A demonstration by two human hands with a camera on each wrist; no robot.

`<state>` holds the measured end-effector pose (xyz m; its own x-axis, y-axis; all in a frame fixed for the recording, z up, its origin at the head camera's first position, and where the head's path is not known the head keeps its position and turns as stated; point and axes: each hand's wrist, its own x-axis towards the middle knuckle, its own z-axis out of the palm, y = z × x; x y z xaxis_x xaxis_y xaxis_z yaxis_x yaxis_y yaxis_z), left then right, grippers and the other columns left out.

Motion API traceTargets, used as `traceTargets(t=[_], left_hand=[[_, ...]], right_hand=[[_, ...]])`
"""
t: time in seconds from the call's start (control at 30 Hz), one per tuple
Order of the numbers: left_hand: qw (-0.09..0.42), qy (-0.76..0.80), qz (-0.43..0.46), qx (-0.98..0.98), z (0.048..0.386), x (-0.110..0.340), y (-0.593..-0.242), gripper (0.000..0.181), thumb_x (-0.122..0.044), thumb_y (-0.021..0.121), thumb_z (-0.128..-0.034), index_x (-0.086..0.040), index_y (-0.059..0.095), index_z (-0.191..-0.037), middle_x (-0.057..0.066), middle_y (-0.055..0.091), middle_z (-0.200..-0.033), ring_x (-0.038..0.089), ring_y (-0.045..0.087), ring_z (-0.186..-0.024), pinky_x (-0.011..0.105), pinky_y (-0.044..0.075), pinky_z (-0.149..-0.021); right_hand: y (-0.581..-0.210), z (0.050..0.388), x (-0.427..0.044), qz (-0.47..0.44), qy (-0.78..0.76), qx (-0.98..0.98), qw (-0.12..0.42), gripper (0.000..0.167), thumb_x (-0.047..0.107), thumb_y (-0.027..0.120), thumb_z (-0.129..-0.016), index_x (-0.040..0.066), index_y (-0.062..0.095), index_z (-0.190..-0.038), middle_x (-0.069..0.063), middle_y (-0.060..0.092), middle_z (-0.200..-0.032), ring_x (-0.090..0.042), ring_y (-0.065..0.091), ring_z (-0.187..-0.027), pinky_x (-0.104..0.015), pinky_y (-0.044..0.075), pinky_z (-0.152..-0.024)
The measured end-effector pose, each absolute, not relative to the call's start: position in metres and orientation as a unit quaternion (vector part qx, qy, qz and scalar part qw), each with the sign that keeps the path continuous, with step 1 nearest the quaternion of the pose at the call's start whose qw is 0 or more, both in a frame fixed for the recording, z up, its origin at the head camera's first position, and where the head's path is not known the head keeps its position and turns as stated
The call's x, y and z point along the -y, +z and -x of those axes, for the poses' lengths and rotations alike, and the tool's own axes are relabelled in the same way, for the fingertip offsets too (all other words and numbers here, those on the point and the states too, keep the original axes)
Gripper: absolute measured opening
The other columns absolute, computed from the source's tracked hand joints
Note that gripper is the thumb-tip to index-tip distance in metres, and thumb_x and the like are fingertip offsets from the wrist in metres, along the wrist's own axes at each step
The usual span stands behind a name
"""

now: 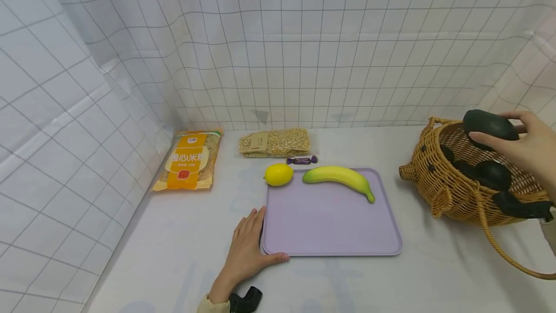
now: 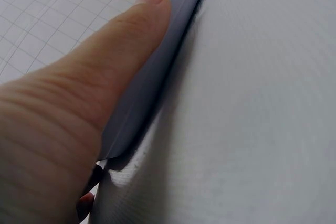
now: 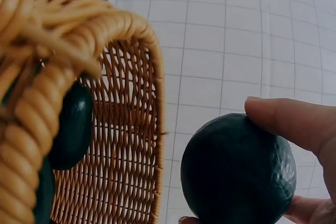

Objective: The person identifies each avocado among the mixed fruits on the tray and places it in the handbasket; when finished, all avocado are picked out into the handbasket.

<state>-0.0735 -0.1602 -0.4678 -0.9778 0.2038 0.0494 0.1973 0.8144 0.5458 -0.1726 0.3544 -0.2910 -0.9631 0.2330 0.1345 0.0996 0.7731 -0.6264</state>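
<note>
My right hand [image 1: 527, 141] grips a dark green avocado [image 1: 490, 128] above the wicker basket [image 1: 427, 177] at the right. The right wrist view shows the avocado [image 3: 239, 171] between thumb and fingers, beside the basket's rim. Several more dark, rounded fruits [image 1: 493, 175] lie inside the basket. My left hand [image 1: 247, 245] lies flat at the near left corner of the lilac tray [image 1: 330, 226], fingers straight along its left side and thumb at its front edge. On the tray's far part are a yellow banana [image 1: 339, 177] and a lemon [image 1: 279, 175], which overlaps the corner.
A wrapped purple candy [image 1: 301, 160] lies just behind the tray. Behind it is a clear bag of corn kernels [image 1: 278, 143]. An orange-labelled food packet [image 1: 188, 161] sits at the far left. The basket's rope handle [image 1: 499, 250] hangs onto the table. A grid-patterned curtain [image 1: 312, 62] encloses the back.
</note>
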Motion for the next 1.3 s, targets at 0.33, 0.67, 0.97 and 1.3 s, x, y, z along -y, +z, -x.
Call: traceTargets(t=[0.33,0.67,0.97,1.3], left_hand=[[0.001,0.283,-0.106,-0.953,0.074,0.161,-0.469,0.122,-0.075,0.069,-0.061,-0.008,0.021,-0.151,0.015,0.028,-0.151,0.03,0.016,-0.14,0.052,0.011,-0.111],[0.002,0.28,-0.105,-0.954,0.073,0.162,-0.47,0.123,-0.077,0.068,-0.0606,-0.008,0.022,-0.151,0.015,0.028,-0.151,0.03,0.016,-0.14,0.052,0.011,-0.111],[0.006,0.284,-0.11,-0.952,0.074,0.16,-0.468,0.122,-0.075,0.069,-0.0609,-0.008,0.021,-0.151,0.015,0.028,-0.151,0.03,0.016,-0.14,0.052,0.011,-0.111],[0.011,0.295,-0.108,-0.949,0.075,0.159,-0.467,0.122,-0.072,0.072,-0.0612,-0.006,0.022,-0.151,0.017,0.027,-0.151,0.031,0.016,-0.14,0.053,0.01,-0.111]], right_hand=[[-0.291,0.175,-0.361,0.089,0.307,0.943,0.094,0.083,0.04,0.06,-0.09,-0.012,0.021,-0.142,-0.047,0.029,-0.124,-0.059,0.04,-0.097,-0.028,0.037,-0.049],[-0.308,0.175,-0.369,0.108,0.321,0.926,0.165,0.056,0.04,0.057,-0.092,0.003,0.048,-0.133,-0.023,0.049,-0.116,-0.033,0.049,-0.094,-0.022,0.037,-0.053],[-0.314,0.163,-0.361,0.079,0.301,0.937,0.156,0.037,0.043,0.057,-0.092,0.018,0.057,-0.119,-0.008,0.056,-0.105,-0.025,0.051,-0.092,-0.033,0.044,-0.056],[-0.299,0.139,-0.306,-0.027,0.285,0.95,0.126,0.044,0.034,0.062,-0.093,-0.001,0.057,-0.12,-0.025,0.053,-0.117,-0.035,0.049,-0.101,-0.048,0.041,-0.076]])
